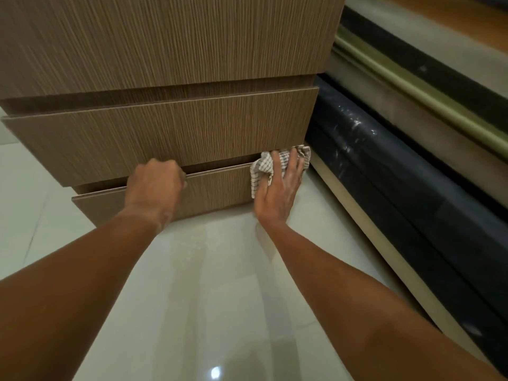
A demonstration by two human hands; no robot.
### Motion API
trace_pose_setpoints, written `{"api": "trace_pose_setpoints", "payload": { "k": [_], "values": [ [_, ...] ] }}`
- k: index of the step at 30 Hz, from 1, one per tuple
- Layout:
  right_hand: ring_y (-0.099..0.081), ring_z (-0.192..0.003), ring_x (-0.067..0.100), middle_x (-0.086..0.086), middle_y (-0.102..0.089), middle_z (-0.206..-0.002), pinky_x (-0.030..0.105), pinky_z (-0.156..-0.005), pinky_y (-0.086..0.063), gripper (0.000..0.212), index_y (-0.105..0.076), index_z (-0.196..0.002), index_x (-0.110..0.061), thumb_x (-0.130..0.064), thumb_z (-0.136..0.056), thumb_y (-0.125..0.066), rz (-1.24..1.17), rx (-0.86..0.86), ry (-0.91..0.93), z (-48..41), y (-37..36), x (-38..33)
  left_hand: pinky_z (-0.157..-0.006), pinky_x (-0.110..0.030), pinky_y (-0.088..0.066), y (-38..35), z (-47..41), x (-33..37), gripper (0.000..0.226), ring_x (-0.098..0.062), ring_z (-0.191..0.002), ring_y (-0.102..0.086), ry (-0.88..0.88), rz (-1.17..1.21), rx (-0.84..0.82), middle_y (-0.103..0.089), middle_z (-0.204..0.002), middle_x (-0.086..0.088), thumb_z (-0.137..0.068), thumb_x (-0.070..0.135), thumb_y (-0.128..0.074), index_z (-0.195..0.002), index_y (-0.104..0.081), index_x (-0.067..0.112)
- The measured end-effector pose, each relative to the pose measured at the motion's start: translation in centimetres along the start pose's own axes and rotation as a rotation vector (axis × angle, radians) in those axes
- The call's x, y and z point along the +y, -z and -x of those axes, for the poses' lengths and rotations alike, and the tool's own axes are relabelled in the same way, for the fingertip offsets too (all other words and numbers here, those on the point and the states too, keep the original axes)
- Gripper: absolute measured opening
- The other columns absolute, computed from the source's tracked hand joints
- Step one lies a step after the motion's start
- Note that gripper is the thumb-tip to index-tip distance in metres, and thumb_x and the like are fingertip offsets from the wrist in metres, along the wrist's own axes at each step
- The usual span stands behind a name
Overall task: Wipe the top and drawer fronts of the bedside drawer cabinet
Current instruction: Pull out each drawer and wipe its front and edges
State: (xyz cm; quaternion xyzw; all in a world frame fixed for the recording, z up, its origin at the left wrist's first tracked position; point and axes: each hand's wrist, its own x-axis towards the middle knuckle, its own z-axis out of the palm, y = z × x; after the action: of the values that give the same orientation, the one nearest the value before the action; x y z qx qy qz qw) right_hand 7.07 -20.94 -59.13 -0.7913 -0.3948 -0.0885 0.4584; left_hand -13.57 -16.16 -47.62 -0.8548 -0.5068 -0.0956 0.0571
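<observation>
The bedside cabinet [170, 39] is brown wood grain and fills the upper left of the view. Its upper drawer front [165, 136] hangs above the lower drawer front [217, 188]. My left hand [155, 185] is curled over the top edge of the lower drawer front, fingers hooked into the gap. My right hand [280, 188] presses a white checked cloth [264, 169] flat against the right end of the lower drawer front, fingers spread over it. Part of the cloth is hidden under my palm.
A glossy pale tiled floor [209, 284] lies below the cabinet. To the right runs a bed base [384, 171] wrapped in dark plastic, with a light wooden plinth [365, 218] along the floor, close beside the cabinet.
</observation>
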Motion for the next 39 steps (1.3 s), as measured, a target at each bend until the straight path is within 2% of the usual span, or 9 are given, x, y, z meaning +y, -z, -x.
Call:
{"api": "trace_pose_setpoints", "payload": {
  "k": [4,8,15,22,27,29,34,36,39],
  "values": [
    [-0.005,-0.155,0.025,-0.003,-0.001,-0.169,0.047,-0.12,-0.023,0.052,-0.027,-0.154,-0.042,-0.033,-0.105,-0.041,-0.334,0.129,-0.365,-0.5,-0.9,-2.0,-0.066,-0.036,-0.046,0.7,0.1,0.1,0.02,-0.03,-0.073,-0.064,0.019,0.048,-0.008,-0.069,-0.077,-0.007,-0.097,0.024,-0.06,-0.09,-0.079,0.018],
    [-0.014,-0.154,0.023,-0.004,-0.009,-0.169,0.055,-0.117,-0.031,0.053,-0.02,-0.155,-0.048,-0.039,-0.105,-0.035,-0.529,0.259,-0.596,-1.2,-1.0,-3.1,-0.064,-0.034,-0.046,1.6,0.4,0.3,0.021,-0.027,-0.069,-0.062,0.015,0.064,-0.048,-0.067,-0.071,-0.006,-0.095,0.026,-0.065,-0.082,-0.076,0.015],
    [-0.003,-0.156,0.022,-0.001,0.0,-0.17,0.047,-0.124,-0.016,0.056,-0.011,-0.158,-0.043,-0.032,-0.109,-0.034,-0.615,0.264,-0.74,0.3,0.9,-5.2,-0.069,-0.036,-0.051,2.7,0.1,0.2,0.012,-0.026,-0.078,-0.068,-0.042,0.077,-0.116,-0.071,-0.077,-0.005,-0.089,0.027,-0.073,-0.084,-0.078,0.017],
    [-0.007,-0.156,0.023,-0.014,0.016,-0.166,0.051,-0.12,-0.027,0.061,-0.002,-0.138,-0.075,-0.04,-0.106,-0.041,-0.68,-0.019,-0.615,9.5,-0.7,-12.1,-0.074,-0.031,-0.051,3.4,0.1,0.2,0.013,-0.022,-0.086,-0.07,-0.049,0.165,-0.183,-0.077,-0.092,-0.003,-0.085,0.029,-0.079,-0.092,-0.08,0.018],
    [0.009,-0.155,0.014,-0.013,0.02,-0.165,0.03,-0.121,-0.004,0.058,-0.015,-0.154,-0.051,-0.033,-0.107,-0.043,-0.651,-0.036,-0.605,8.6,0.2,-12.3,-0.073,-0.026,-0.044,3.7,0.3,-0.2,0.014,-0.02,-0.09,-0.07,-0.052,0.191,-0.182,-0.077,-0.094,-0.002,-0.084,0.029,-0.08,-0.094,-0.081,0.018],
    [0.01,-0.155,0.02,-0.011,0.021,-0.166,0.036,-0.12,-0.009,0.057,-0.016,-0.155,-0.048,-0.034,-0.107,-0.042,-0.628,0.026,-0.63,6.8,0.6,-11.2,-0.077,-0.027,-0.047,3.7,0.3,-0.2,0.014,-0.02,-0.093,-0.07,-0.048,0.215,-0.179,-0.077,-0.097,-0.002,-0.085,0.028,-0.079,-0.094,-0.081,0.018],
    [-0.001,-0.155,0.027,-0.002,0.006,-0.169,0.048,-0.121,-0.01,0.054,-0.016,-0.157,-0.043,-0.037,-0.108,-0.037,-0.644,0.265,-0.687,2.7,1.0,-6.6,-0.09,-0.036,-0.055,3.3,0.3,-0.4,0.012,-0.017,-0.094,-0.069,-0.033,0.283,-0.197,-0.076,-0.098,0.0,-0.085,0.027,-0.078,-0.091,-0.079,0.017],
    [-0.022,-0.152,0.029,0.005,-0.017,-0.167,0.046,-0.122,-0.022,0.055,-0.021,-0.159,-0.034,-0.039,-0.106,-0.036,-0.679,0.33,-0.824,1.2,0.8,-4.1,-0.091,-0.036,-0.055,3.2,0.4,-0.5,0.012,-0.017,-0.095,-0.07,-0.03,0.292,-0.186,-0.076,-0.098,0.0,-0.085,0.027,-0.078,-0.091,-0.079,0.016],
    [-0.05,-0.133,0.031,0.01,-0.049,-0.149,0.041,-0.11,-0.04,0.05,-0.04,-0.152,-0.022,-0.039,-0.105,-0.036,-0.74,0.334,-1.032,0.6,0.6,-2.0,-0.089,-0.034,-0.056,3.1,0.4,-0.5,0.012,-0.017,-0.093,-0.07,-0.033,0.291,-0.167,-0.077,-0.096,0.0,-0.085,0.026,-0.079,-0.091,-0.079,0.015]
  ]
}}
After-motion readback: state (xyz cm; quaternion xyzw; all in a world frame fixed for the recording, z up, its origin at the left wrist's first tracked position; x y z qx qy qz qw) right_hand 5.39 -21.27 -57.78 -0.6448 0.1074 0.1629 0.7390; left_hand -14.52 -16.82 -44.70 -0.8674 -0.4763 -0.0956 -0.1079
